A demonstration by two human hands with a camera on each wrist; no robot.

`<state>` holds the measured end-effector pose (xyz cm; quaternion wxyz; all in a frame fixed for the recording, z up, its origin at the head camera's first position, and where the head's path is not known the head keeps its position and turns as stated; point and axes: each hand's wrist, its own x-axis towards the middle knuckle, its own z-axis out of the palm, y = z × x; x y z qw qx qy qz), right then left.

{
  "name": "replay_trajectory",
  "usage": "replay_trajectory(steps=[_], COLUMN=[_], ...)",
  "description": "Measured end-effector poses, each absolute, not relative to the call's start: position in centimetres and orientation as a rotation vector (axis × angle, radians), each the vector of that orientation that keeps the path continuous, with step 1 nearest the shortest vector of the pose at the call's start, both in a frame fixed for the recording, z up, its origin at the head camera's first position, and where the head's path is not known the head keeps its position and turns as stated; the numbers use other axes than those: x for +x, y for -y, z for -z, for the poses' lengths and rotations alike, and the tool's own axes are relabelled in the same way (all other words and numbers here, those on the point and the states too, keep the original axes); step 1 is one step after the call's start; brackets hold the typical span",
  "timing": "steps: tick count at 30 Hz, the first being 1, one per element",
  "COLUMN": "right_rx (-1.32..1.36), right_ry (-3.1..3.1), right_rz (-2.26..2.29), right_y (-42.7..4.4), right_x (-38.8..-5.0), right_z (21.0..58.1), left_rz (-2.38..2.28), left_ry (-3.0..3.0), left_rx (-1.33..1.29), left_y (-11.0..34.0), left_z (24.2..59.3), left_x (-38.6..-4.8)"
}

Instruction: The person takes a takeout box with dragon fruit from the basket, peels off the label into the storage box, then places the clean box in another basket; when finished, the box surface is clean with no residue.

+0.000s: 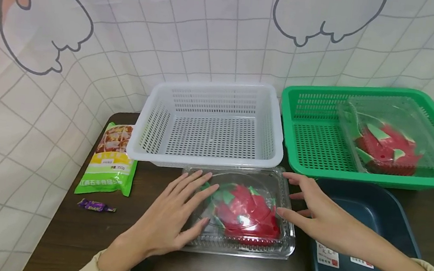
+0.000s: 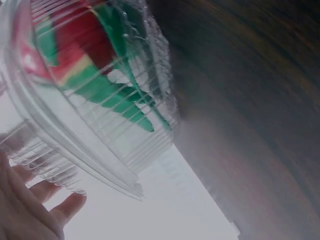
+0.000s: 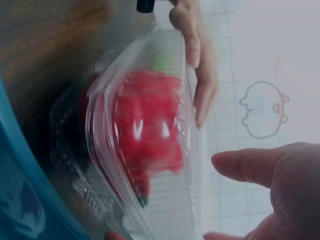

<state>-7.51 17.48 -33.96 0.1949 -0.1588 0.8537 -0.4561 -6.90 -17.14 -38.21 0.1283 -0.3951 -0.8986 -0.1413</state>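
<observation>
A clear plastic clamshell box (image 1: pixel 204 244) with a red and green dragon fruit (image 1: pixel 249 215) inside lies on the dark table, its lid down. My left hand (image 1: pixel 173 215) is spread over the box's left side, fingers straight, at or just above the lid. At the right edge is my right hand (image 1: pixel 311 209), fingers and thumb apart. In the right wrist view the right thumb (image 3: pixel 250 165) stands off the lid (image 3: pixel 192 165); whether the other fingers touch the rim cannot be told. Left fingers (image 2: pixel 67 207) show beside the box in the left wrist view.
Behind the box stands a white basket (image 1: pixel 202 163). A green basket (image 1: pixel 317 168) at back right holds another boxed dragon fruit (image 1: pixel 390 150). A blue tray (image 1: pixel 368 215) with a black object lies right. At left are a green-yellow food bag (image 1: pixel 111 163) and a purple-wrapped candy (image 1: pixel 95 205).
</observation>
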Motion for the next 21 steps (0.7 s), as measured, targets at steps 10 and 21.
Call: replay_trajectory(steps=[10,21], right_rx=[-0.346,-0.247], right_ry=[-2.318,-2.118], right_rz=[1.266,1.331], right_y=[-17.0,-17.4], right_x=[-7.6,-8.0], right_z=[35.1,35.3], left_rz=[0.757,1.79], left_ry=[2.689,2.937], left_rx=[-0.795,-0.137], left_y=[18.6,18.9], left_z=[37.9,37.5], left_x=[-5.4,-5.7])
